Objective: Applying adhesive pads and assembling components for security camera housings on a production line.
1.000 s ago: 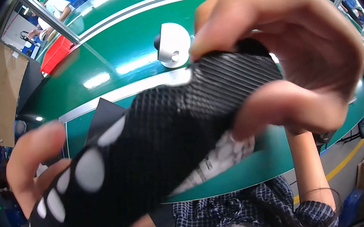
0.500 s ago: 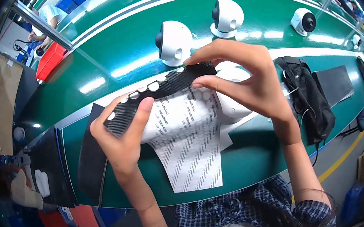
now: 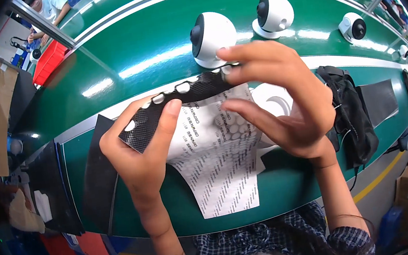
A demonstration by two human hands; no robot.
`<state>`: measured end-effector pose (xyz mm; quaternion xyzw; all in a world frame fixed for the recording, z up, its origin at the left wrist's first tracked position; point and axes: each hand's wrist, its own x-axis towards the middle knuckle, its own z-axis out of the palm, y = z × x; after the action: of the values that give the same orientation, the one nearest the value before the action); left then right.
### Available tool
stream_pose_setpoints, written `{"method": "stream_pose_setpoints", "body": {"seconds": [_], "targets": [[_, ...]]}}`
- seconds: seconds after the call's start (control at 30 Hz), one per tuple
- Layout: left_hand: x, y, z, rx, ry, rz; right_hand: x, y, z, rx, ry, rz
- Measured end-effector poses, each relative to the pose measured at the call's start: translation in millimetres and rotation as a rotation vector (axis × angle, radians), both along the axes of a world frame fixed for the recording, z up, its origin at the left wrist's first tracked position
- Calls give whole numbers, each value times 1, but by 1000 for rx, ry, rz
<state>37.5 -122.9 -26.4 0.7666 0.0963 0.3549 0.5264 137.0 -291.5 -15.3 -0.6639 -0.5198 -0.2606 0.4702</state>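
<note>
My left hand (image 3: pixel 139 155) grips the left end of a black textured sheet (image 3: pixel 171 106) with round cut-outs along its edge. My right hand (image 3: pixel 281 98) pinches the sheet's right end between thumb and forefinger. A white backing paper (image 3: pixel 215 164) with rows of grey print hangs down from the sheet, over the green conveyor belt (image 3: pixel 130 55). Part of a white round object (image 3: pixel 274 102) shows behind my right fingers.
Three white dome cameras (image 3: pixel 211 33) (image 3: pixel 274 13) (image 3: pixel 353 27) stand on the belt beyond my hands. A black bag (image 3: pixel 350 111) lies at the right, black sheets (image 3: pixel 97 185) at the left. A red bin (image 3: pixel 48 59) and another person (image 3: pixel 52 6) are far left.
The sheet was close to the camera a second ago and has been lowered toward the belt. My hands have spread along it, and the white backing paper hangs longer.
</note>
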Motion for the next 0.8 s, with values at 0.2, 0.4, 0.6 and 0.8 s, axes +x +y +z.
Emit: {"method": "stream_pose_setpoints", "body": {"seconds": [0.2, 0.4, 0.6, 0.8], "targets": [[3, -6, 7, 123, -17, -40, 0, 1, 0, -77, -146, -65], [1, -7, 8, 81, -6, -59, -12, 7, -2, -37, -268, -122], [-1, -11, 7, 72, -38, -118, -21, 24, 18, 45, 355, 526], [-11, 4, 4, 120, 106, -147, -27, 58, 7, 117, -118, 213]]}}
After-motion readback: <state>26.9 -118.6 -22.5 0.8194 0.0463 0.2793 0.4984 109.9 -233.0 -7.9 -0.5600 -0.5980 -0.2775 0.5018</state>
